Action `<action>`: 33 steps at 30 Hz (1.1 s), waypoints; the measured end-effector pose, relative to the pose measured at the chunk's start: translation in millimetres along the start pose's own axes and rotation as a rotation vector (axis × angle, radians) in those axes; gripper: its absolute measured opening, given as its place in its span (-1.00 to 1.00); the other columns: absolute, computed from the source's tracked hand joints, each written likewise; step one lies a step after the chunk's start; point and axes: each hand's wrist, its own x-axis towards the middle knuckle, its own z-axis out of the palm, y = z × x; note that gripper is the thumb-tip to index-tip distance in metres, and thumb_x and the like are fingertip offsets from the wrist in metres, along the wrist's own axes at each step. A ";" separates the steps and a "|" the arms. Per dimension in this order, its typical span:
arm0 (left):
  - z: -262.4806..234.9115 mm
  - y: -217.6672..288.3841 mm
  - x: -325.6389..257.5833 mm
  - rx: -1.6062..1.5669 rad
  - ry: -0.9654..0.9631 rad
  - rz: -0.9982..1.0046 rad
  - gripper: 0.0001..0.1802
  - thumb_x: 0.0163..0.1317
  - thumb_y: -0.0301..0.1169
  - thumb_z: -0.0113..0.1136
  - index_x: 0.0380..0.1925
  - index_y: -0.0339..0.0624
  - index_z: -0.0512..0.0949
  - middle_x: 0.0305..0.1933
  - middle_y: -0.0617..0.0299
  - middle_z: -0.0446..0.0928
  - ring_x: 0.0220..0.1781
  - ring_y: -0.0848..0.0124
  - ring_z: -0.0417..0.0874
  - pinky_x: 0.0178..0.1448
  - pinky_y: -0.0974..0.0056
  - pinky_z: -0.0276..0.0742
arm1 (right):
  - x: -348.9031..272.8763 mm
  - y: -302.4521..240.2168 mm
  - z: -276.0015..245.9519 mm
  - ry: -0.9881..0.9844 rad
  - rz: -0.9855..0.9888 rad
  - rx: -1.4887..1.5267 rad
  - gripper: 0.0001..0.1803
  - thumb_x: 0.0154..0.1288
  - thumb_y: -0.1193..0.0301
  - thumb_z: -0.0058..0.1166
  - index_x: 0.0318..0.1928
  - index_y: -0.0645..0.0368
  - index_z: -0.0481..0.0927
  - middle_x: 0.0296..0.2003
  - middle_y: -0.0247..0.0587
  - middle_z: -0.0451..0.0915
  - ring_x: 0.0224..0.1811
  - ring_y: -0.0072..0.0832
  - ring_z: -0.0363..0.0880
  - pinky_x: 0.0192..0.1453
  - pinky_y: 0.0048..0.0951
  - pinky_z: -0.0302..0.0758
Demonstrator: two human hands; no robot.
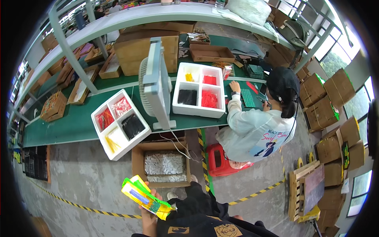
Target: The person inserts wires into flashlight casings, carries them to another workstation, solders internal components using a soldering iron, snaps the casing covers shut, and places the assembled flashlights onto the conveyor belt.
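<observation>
My left hand (157,194) is closed around a bright yellow and green flat object (136,194), held up in front of my body at the lower middle. It looks like a folded package or sleeve with a bluish patch; its exact kind I cannot make out. Only a small bit of what seems to be my right hand (238,217) shows beside my dark clothing, its fingers hidden. Beyond the held object stands an open cardboard box (137,164) on the floor, with white wrapped bundles inside.
A green workbench (75,136) carries two white foam trays (103,139) of red, black and yellow pieces, and a fan (152,85). At the right a seated person (258,130) works on a green board (248,98). A red stool (215,160) and pallet (294,193) stand on the floor.
</observation>
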 end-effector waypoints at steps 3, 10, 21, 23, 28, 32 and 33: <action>1.9 11.5 39.6 -0.034 0.102 0.044 0.10 -0.36 0.00 0.43 0.20 0.03 0.03 -0.29 0.29 0.36 -0.36 0.42 0.41 -0.24 0.28 0.31 | 77.9 -43.8 55.4 -0.116 -0.017 -0.606 -0.58 0.05 0.18 -0.08 -0.14 0.19 0.50 -0.16 0.10 0.49 -0.09 -0.12 0.47 0.00 -0.26 0.38; -6.0 -30.9 62.3 0.047 0.092 0.047 0.07 -0.28 0.00 0.40 0.24 0.03 0.01 -0.24 0.28 0.34 -0.41 0.41 0.37 -0.30 0.27 0.27 | 46.5 -290.5 146.4 -0.222 -0.842 -0.391 -0.68 0.15 0.38 -0.02 -0.08 0.21 0.41 -0.36 -0.06 0.54 -0.31 -0.29 0.54 -0.24 -0.40 0.43; 6.0 -31.2 95.2 0.201 0.382 0.094 0.05 -0.24 0.07 0.35 0.21 -0.09 0.02 0.09 0.18 0.26 0.12 0.29 0.34 0.18 0.17 0.28 | -87.3 -402.0 236.5 -0.802 -1.084 -0.557 -0.42 0.18 0.26 0.00 0.14 0.26 0.19 0.03 0.05 0.27 0.11 -0.13 0.24 0.16 -0.32 0.22; -0.9 -18.8 89.4 0.193 0.372 0.080 0.06 -0.23 0.07 0.34 0.21 -0.10 0.00 0.12 0.18 0.23 0.14 0.29 0.31 0.20 0.16 0.26 | -91.5 -402.1 249.1 -0.830 -1.069 -0.542 -0.38 0.13 0.20 0.05 0.12 0.27 0.20 0.01 0.05 0.28 0.10 -0.11 0.26 0.14 -0.31 0.24; -28.7 12.3 60.6 0.217 0.417 0.165 -0.10 -0.05 0.05 0.20 0.18 -0.17 0.04 0.10 0.18 0.25 0.14 0.31 0.31 0.20 0.20 0.24 | -113.5 -390.3 299.0 -0.726 -1.155 -0.789 -0.23 -0.06 0.11 0.21 0.08 0.30 0.25 -0.04 0.07 0.34 0.02 -0.14 0.35 0.09 -0.31 0.29; -31.4 32.5 36.6 0.152 0.425 0.226 -0.49 0.23 -0.11 -0.07 0.07 -0.17 0.17 0.00 0.17 0.35 0.04 0.34 0.40 0.12 0.22 0.33 | -129.2 -380.0 328.0 -0.727 -1.127 -0.814 -0.30 -0.13 0.20 0.25 0.01 0.33 0.34 -0.16 0.05 0.45 -0.11 -0.21 0.46 0.00 -0.37 0.35; -37.6 41.4 27.3 0.116 0.407 0.224 -0.55 0.25 -0.16 -0.09 0.05 -0.16 0.20 -0.02 0.17 0.37 0.00 0.35 0.43 0.08 0.24 0.36 | -134.9 -374.5 338.5 -0.741 -1.068 -0.805 -0.32 -0.14 0.22 0.25 -0.02 0.34 0.36 -0.20 0.02 0.48 -0.14 -0.22 0.47 -0.01 -0.37 0.36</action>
